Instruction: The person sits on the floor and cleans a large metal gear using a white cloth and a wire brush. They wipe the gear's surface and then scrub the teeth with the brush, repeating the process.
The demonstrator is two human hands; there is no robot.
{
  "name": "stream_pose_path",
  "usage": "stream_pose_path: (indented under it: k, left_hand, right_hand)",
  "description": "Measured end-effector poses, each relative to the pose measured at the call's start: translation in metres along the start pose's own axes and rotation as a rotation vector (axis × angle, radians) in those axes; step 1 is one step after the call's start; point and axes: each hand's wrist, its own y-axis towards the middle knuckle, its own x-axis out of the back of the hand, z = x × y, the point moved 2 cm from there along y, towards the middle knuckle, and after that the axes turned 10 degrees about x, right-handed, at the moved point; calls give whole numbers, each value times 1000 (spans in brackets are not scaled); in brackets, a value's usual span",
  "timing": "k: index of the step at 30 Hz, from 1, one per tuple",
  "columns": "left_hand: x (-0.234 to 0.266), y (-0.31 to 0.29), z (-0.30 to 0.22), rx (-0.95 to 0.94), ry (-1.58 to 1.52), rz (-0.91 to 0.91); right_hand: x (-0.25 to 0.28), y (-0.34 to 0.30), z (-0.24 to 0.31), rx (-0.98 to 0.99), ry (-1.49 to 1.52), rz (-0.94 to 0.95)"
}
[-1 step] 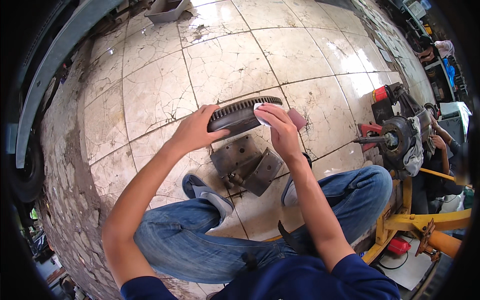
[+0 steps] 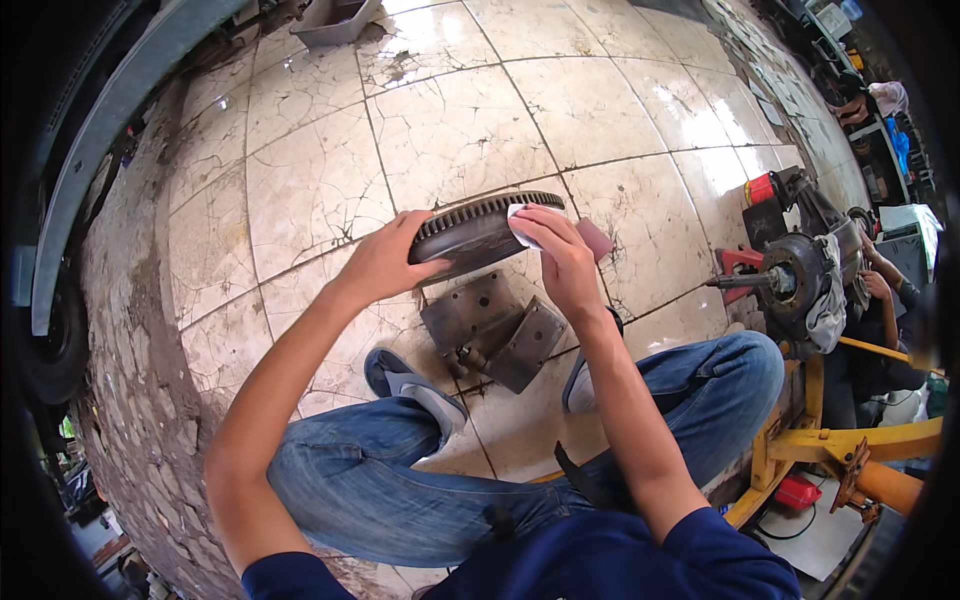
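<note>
Toothed wheel [image 2: 465,243] of dark metal, seen obliquely between the person's two hands, over the cracked, tiled floor [image 2: 480,120]. Its body is thick and curved. Along the upper edge runs a close row of short, straight teeth, their crests grey and the gaps between them nearly black. Below the teeth lies a smooth, charcoal-coloured band with a dull sheen, darkening toward its lower margin. The left hand [image 2: 385,258] grasps the left end, fingers at the toothed edge and thumb along the near side. The right hand [image 2: 562,255] holds a white cloth [image 2: 518,226] pressed to the right part of the wheel, fingers laid over it. Whether the wheel's underside touches anything cannot be told from this angle. Just beyond the right hand shows a dull-pink pad [image 2: 597,240], partly hidden. Nearer the person, two brownish-grey metal blocks [image 2: 535,343] with round holes lie on the floor, close together.
</note>
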Motion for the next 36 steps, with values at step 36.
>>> stream_pose_path:
  k: [36]
  left_hand:
    - [-12,14,-1,-51,-242,181]
  right_hand:
    - [-16,23,29,274,-210,220]
